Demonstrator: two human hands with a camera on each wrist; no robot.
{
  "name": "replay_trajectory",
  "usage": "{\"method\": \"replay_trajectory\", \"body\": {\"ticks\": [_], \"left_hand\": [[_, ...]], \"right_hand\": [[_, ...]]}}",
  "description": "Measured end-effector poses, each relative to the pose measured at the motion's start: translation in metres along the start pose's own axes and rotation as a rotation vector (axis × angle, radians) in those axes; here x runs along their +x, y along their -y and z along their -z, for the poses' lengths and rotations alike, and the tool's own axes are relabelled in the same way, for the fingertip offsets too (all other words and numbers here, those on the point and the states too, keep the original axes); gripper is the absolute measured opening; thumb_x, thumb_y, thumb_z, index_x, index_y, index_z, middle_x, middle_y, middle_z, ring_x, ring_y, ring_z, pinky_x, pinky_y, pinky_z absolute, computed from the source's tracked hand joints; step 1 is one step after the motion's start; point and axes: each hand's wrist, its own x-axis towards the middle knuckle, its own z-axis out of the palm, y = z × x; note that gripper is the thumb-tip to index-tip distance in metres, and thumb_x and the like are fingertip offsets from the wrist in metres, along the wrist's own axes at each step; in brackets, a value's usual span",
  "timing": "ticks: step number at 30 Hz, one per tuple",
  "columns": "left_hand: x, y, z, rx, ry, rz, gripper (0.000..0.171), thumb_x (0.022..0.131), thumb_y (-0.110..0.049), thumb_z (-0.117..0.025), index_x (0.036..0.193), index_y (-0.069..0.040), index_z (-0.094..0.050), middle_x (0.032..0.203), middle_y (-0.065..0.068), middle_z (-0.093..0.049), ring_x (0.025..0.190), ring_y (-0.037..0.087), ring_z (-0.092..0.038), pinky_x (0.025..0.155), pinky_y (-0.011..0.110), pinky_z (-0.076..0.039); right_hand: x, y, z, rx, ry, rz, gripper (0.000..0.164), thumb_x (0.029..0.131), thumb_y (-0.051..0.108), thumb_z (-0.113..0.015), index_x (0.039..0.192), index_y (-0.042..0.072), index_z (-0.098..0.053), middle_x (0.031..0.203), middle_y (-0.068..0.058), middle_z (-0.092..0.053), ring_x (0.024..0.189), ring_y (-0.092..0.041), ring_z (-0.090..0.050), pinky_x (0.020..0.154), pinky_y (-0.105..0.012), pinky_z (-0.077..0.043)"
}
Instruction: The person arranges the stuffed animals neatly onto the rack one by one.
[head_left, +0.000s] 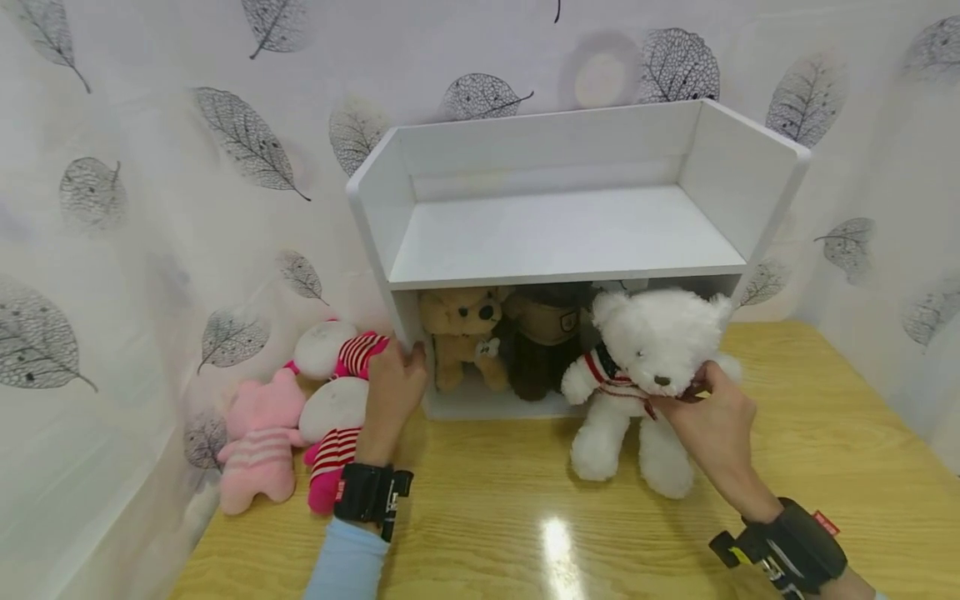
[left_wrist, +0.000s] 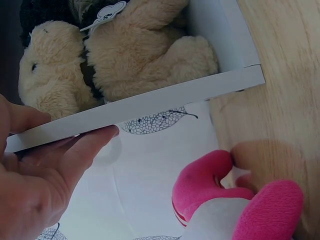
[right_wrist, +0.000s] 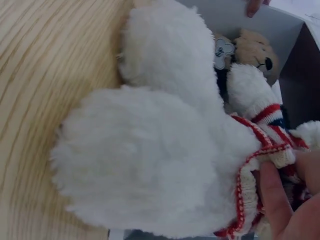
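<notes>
A white two-tier shelf [head_left: 570, 233] stands on the wooden table. My left hand [head_left: 394, 387] grips the edge of its left side panel [left_wrist: 150, 97], with the thumb inside and the fingers outside. With my right hand [head_left: 712, 421] I hold a fluffy white teddy bear [head_left: 660, 333] at its chest, by the striped knitted sweater [right_wrist: 250, 190]. The bear is upright at the right front of the lower compartment. Inside that compartment sit a tan plush dog [head_left: 461, 325] and, beside it, a dark brown plush toy [head_left: 543, 342] in a tan cap, partly hidden.
Left of the shelf, a pink plush toy [head_left: 258, 442] and two white-headed plush toys in striped red outfits, the nearer one [head_left: 333, 433] partly behind my left arm, lie on the wooden table [head_left: 480, 500]. A leaf-patterned curtain [head_left: 187, 192] hangs behind.
</notes>
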Motion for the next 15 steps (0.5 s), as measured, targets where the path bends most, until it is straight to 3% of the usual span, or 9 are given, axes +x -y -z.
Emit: {"method": "replay_trajectory", "body": {"ticks": [7, 11, 15], "left_hand": [[0.0, 0.002, -0.001, 0.007, -0.006, 0.018, 0.023, 0.1, -0.016, -0.058, 0.115, 0.001, -0.063, 0.076, 0.014, -0.065, 0.065, 0.019, -0.053, 0.06, 0.038, -0.049], [0.0, 0.003, -0.002, 0.003, -0.004, 0.009, 0.023, 0.099, -0.016, -0.059, 0.114, 0.001, -0.063, 0.078, 0.015, -0.067, 0.067, 0.019, -0.054, 0.062, 0.039, -0.05], [0.001, 0.002, -0.001, 0.008, -0.013, 0.002, 0.021, 0.099, -0.016, -0.059, 0.109, 0.002, -0.062, 0.07, 0.012, -0.06, 0.061, 0.02, -0.049, 0.056, 0.038, -0.046]], "right_hand": [[0.004, 0.001, -0.021, 0.096, -0.099, -0.052, 0.024, 0.075, 0.01, -0.083, 0.088, 0.001, -0.065, 0.076, -0.015, -0.069, 0.065, 0.018, -0.048, 0.062, -0.007, -0.038], [0.007, 0.011, -0.028, 0.204, -0.105, -0.18, 0.028, 0.082, 0.01, -0.078, 0.105, -0.002, -0.067, 0.088, -0.015, -0.069, 0.067, 0.022, -0.052, 0.065, -0.003, -0.043], [0.009, 0.021, -0.034, 0.33, -0.048, -0.309, 0.04, 0.09, 0.014, -0.073, 0.125, -0.004, -0.063, 0.102, -0.015, -0.066, 0.07, 0.023, -0.057, 0.067, -0.003, -0.048]]}}
